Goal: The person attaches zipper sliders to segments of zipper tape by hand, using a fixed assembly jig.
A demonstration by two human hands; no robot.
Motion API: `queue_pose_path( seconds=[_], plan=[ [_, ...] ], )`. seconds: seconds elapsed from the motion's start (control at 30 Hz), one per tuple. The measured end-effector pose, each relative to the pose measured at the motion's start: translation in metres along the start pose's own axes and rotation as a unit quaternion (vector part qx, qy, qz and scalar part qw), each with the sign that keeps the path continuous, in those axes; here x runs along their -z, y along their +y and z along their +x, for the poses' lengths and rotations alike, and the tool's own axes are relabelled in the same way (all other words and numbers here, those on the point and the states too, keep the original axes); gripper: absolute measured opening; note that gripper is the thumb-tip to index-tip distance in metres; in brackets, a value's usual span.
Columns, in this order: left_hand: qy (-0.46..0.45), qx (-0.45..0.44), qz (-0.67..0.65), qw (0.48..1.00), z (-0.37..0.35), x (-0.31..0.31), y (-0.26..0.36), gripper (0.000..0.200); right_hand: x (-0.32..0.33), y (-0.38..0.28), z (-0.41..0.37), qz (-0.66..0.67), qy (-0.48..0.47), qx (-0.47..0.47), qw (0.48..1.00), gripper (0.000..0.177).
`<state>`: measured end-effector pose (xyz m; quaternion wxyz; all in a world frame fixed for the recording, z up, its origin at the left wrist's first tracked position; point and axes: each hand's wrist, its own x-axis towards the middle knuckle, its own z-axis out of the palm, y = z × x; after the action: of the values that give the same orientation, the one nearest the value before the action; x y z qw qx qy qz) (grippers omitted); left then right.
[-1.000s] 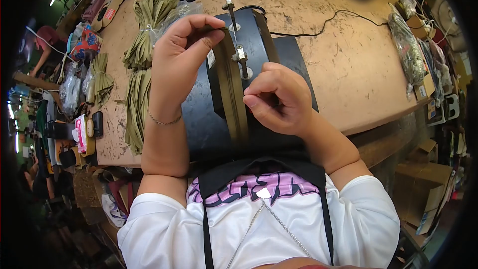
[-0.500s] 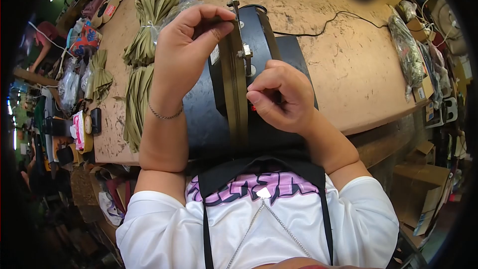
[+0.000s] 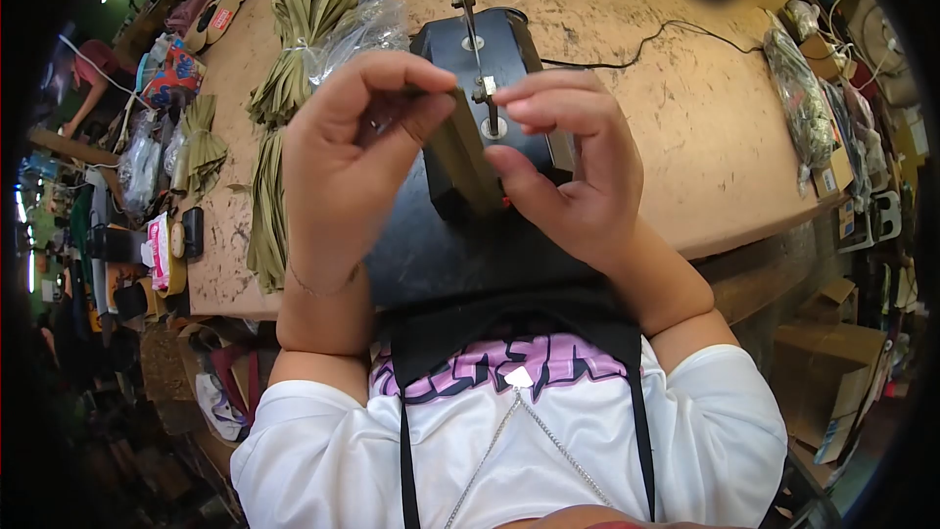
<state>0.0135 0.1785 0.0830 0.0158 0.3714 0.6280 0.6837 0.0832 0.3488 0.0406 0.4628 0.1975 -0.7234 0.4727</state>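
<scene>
At far left, beyond the table (image 3: 685, 167), a co-worker's arm (image 3: 93, 103), bent and partly lost in dim light. Next, near the table's left side, a red-and-blue bag (image 3: 176, 75) and, lower, a pink-and-white pack (image 3: 159, 250). Then a small olive bundle (image 3: 201, 142), just beside clear plastic. Farther in, two larger olive bundles: an upper one (image 3: 304, 15), fanned out, and a lower one (image 3: 266, 225), partly hidden by the left arm. Just right of the upper, a crumpled plastic bag (image 3: 362, 39). Pinches the olive strip (image 3: 472, 162) by its upper part between thumb and fingers of the left hand (image 3: 343, 127), raised over the table. Hangs from that pinch down across the near left side of the black device (image 3: 511, 44); cannot tell where the lower end stops. On the device's top, a bracket (image 3: 493, 113), between the hands. Holds the right hand (image 3: 587, 152) curved just right of the strip, thumb and fingers parted, apart from the left; cannot tell whether the thumb touches the strip. Farther right, a black cable (image 3: 627, 63); at far right, a plastic-wrapped bundle (image 3: 798, 103) and, below table level, a cardboard box (image 3: 822, 372).
</scene>
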Motion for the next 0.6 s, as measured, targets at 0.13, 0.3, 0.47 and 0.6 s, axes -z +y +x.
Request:
queue_pose_path(
  seconds=[0.13, 0.3, 0.47, 0.6],
  plan=[
    [-0.014, -0.058, -0.005, 0.998, -0.019, -0.011, 0.008, 0.017, -0.005, -0.010, 0.000, 0.001, -0.003, 0.029, 1.000, 0.032],
    [-0.052, -0.171, 0.074, 0.981, -0.032, -0.005, 0.003, 0.019, 0.001, -0.022, -0.006, -0.020, -0.026, 0.092, 0.995, 0.032],
    [-0.071, -0.284, 0.084, 0.953, -0.042, -0.006, -0.006, 0.017, 0.002, -0.029, -0.010, -0.073, 0.022, 0.125, 0.989, 0.035],
    [-0.055, -0.306, 0.080, 0.947, -0.048, -0.008, -0.008, 0.017, 0.014, -0.034, -0.008, -0.123, -0.035, 0.164, 0.978, 0.031]
  ],
)
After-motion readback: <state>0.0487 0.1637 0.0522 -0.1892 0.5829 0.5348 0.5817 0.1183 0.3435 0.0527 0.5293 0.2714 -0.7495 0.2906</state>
